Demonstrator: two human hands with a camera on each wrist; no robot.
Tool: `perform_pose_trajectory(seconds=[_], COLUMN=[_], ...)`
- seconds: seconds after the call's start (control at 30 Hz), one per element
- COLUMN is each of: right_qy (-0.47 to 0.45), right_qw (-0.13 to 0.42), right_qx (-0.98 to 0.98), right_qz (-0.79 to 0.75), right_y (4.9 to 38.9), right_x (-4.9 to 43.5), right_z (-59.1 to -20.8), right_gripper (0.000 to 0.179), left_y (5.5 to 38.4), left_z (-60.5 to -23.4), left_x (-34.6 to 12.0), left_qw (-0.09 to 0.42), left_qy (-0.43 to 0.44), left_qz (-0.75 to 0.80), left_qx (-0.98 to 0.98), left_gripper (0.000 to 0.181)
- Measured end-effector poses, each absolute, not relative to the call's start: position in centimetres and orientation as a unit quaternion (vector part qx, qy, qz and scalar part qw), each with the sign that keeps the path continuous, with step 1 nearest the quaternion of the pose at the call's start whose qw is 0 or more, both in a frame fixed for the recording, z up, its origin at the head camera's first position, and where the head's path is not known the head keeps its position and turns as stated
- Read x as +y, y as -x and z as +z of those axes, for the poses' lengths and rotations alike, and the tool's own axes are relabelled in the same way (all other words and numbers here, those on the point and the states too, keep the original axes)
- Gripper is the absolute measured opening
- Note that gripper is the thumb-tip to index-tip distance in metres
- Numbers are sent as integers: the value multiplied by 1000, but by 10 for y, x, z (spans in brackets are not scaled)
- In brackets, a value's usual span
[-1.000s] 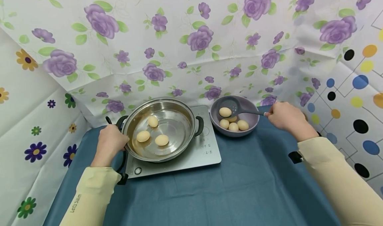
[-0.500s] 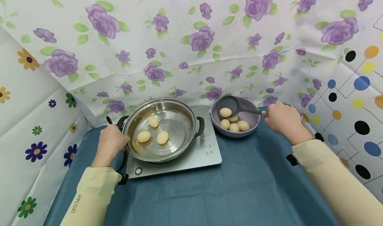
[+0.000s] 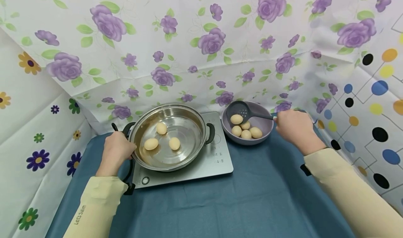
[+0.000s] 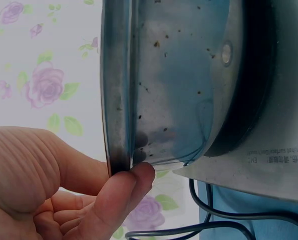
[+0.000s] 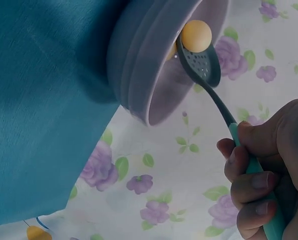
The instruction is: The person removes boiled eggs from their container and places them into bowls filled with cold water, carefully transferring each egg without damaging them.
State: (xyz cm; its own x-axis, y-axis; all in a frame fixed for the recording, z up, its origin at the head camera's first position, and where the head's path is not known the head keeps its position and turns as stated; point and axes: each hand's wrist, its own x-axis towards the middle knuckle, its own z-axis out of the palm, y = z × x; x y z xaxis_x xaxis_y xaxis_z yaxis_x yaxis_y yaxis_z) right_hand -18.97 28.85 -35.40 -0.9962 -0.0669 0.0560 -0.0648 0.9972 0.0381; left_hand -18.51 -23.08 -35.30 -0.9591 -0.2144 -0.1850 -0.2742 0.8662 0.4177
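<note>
A wide steel pot (image 3: 190,129) with black side handles holds three eggs (image 3: 174,143) spread over its bottom. My left hand (image 3: 116,148) pinches the pot's rim between thumb and fingers, as the left wrist view shows. With curled fingers my right hand (image 3: 295,130) grips the green handle (image 5: 276,220) of a grey slotted spoon (image 3: 239,108). One egg (image 3: 237,119) rests at the edge of the spoon's tilted head, over the left side of a purple-grey bowl (image 3: 267,126). Several more eggs (image 3: 246,134) lie in the bowl, beneath and beside the spoon.
Under the pot is a flat silver induction cooker (image 3: 217,164), with its black cord (image 4: 229,216) at the left. The bowl stands just right of it on a blue cloth (image 3: 201,206). Flower-printed sheets (image 3: 189,31) rise behind, and a dotted sheet (image 3: 374,126) hangs at the right.
The right-front egg in the pot has rolled slightly right and nearer the back. My right hand has shifted a little left, and the spoon's head has tilted. The left hand keeps its place.
</note>
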Motion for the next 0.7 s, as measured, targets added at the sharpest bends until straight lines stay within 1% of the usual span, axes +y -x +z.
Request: perform_pose_trajectory(seconds=[0.17, 0.37, 0.53, 0.7], right_qy=[-38, -49, -56, -56], right_qw=[29, 58, 82, 83], right_qx=[-998, -996, -994, -994], right_qz=[-32, -46, -47, -48], right_y=[189, 188, 188, 188], right_x=[288, 287, 286, 287], right_z=[-355, -360, -364, -365], right_gripper=[41, 34, 36, 35], left_y=[184, 184, 185, 185], left_z=[-353, -353, -353, -353], left_x=[-230, -231, -231, -231], left_qw=[69, 67, 61, 65], left_qy=[127, 123, 120, 121], left_qz=[225, 226, 227, 225], left_qx=[964, 964, 965, 965], left_gripper=[20, 20, 21, 22])
